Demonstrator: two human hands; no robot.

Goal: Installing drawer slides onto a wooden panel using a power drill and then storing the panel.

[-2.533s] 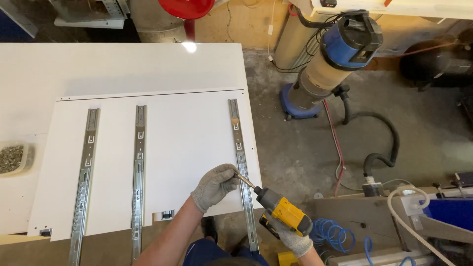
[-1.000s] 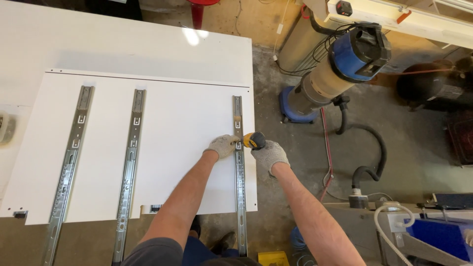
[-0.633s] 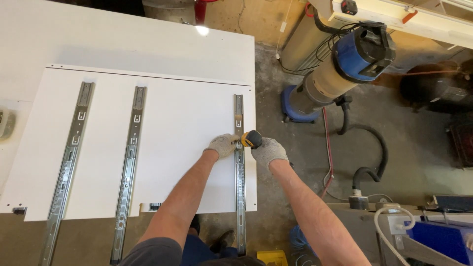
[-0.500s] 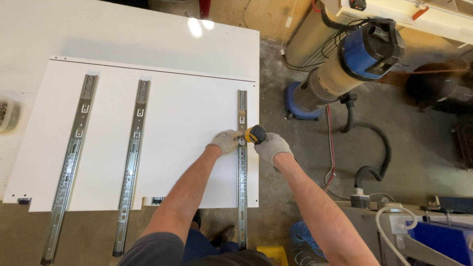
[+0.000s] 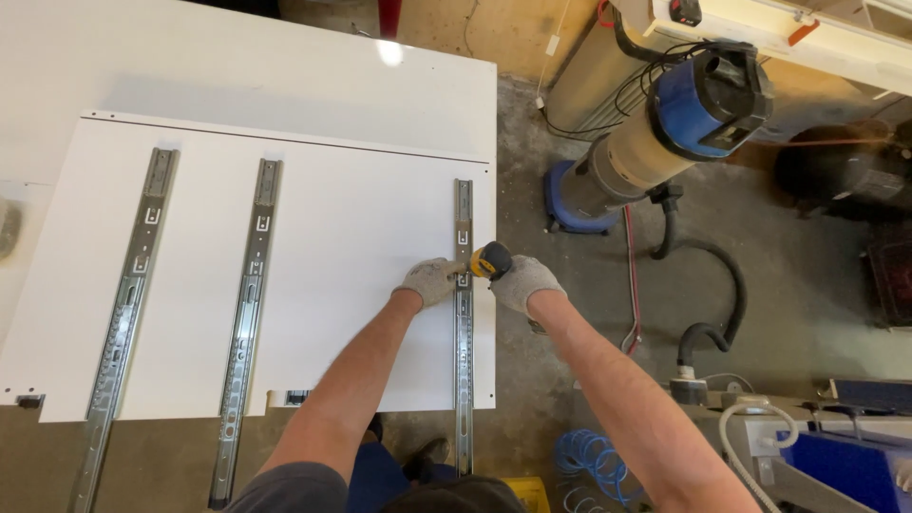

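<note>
Three metal drawer slides lie lengthwise on a white panel (image 5: 332,285) in the head view, and both gloved hands work at the rightmost slide (image 5: 464,313), which runs along the panel's right edge. The left hand (image 5: 429,280) pinches its fingertips on that slide just beside the tool's tip. The right hand (image 5: 525,282) is wrapped tight around a yellow-and-black power driver (image 5: 491,259) set against the slide.
</note>
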